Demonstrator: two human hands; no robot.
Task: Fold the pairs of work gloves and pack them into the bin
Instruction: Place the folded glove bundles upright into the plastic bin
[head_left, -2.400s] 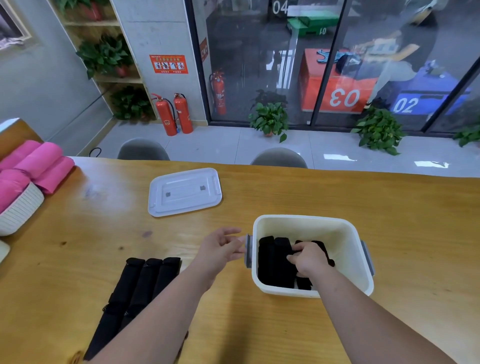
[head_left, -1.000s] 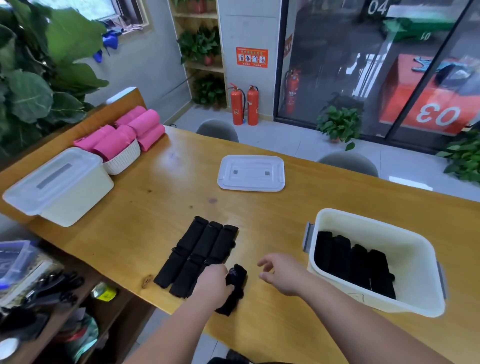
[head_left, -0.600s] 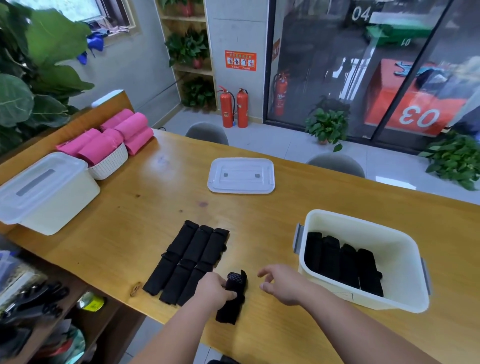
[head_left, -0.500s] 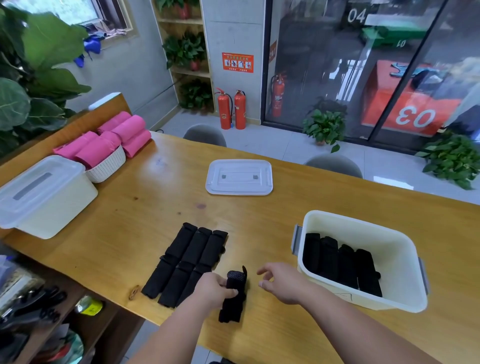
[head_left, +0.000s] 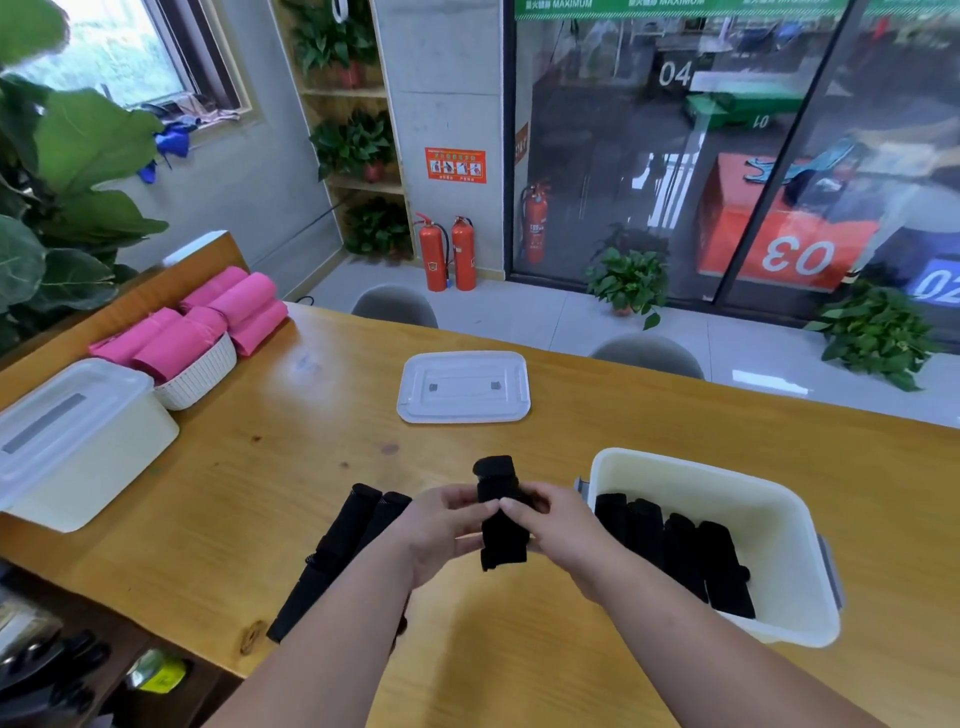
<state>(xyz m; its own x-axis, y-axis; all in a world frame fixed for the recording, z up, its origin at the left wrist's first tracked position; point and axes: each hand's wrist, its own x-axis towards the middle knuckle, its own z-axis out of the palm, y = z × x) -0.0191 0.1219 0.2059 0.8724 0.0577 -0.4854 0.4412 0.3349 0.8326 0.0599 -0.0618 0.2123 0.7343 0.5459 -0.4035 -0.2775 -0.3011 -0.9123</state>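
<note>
Both hands hold one black glove pair (head_left: 500, 530) up in the air, over the table (head_left: 260, 467). The left hand (head_left: 441, 527) is on its left side and the right hand (head_left: 558, 525) is on its right side. The two thumbs meet on the front of the glove pair, and the other fingers curl round behind it. So both hands pinch it in the middle. Its top end sticks up above the fingers, and its bottom end hangs down below them.

A white bin (head_left: 696, 465) sits on the table, just right of the hands. It is open. Four folded gloves (head_left: 680, 545) lie in it side by side in a row.

Left of the hands, long gloves (head_left: 358, 514) lie flat on the table. Two show, and the left arm hides what is next to them.

One lid (head_left: 462, 387) lies flat on the table, far behind the hands. At the far left is one more box (head_left: 78, 447) with its lid on. Behind it, a white basket (head_left: 200, 376) holds pink rolls (head_left: 234, 301), piled too close to count.
</note>
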